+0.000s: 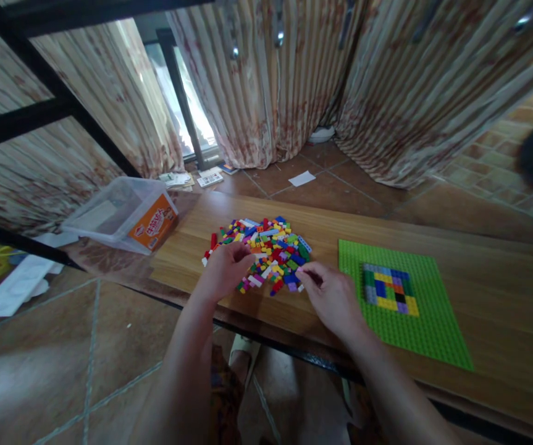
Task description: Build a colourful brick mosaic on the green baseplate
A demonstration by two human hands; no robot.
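Observation:
A heap of loose toy bricks (pixel 270 247) in many colours lies on the wooden bench. At the heap's left front is my left hand (pixel 226 269), thumb and fingers pinched together; a whitish piece shows by the fingertips, but whether it is held is unclear. My right hand (pixel 333 296) is at the heap's right edge with its fingers closed in a pinch, and whatever is between them is too small to name. To the right lies a green baseplate (pixel 433 309), bearing a low square build of coloured bricks (pixel 390 289) on its left part.
A clear plastic box (pixel 104 216) with an orange label stands beyond the bench's left end. The bench (pixel 502 296) runs on to the right past the baseplate. Dark metal bars (pixel 57 105) cross the upper left, and curtains (pixel 266 80) hang behind.

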